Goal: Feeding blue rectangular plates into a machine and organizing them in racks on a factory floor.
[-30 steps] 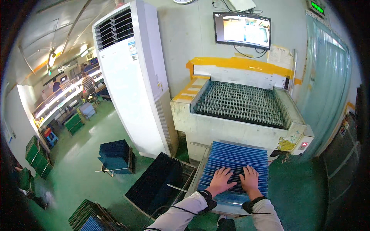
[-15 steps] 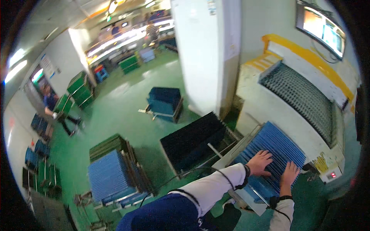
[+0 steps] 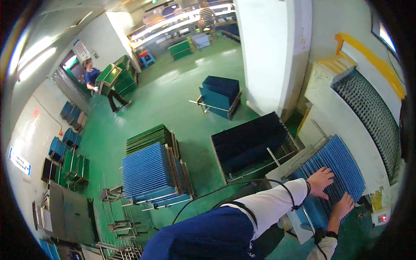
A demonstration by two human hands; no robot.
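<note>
A rack of blue ridged panels [image 3: 346, 164], set close together on edge, stands at the lower right. My left hand [image 3: 320, 182] lies on the panels' upper edges with its fingers spread. Just right of it and nearer to me, my right hand [image 3: 343, 207] rests on the same edges, its fingers stretched out and slightly apart. Neither hand visibly grips a panel. A metal bar [image 3: 308, 219] runs along the near side of the rack. The lower part of the rack is hidden by my hands and forearms.
A white machine with a bristly roller bed [image 3: 368, 117] stands at the right. Left of my arms are a rack of black panels [image 3: 251, 145] and a stack of blue panels [image 3: 147, 173]. A dark cable [image 3: 225, 185] crosses nearby. Farther off, a person [image 3: 92, 78] carries a green rack.
My view has swung left, so the scene sits farther right. Both hands stay on the blue panels with little change. The distant person has come closer to the green stack.
</note>
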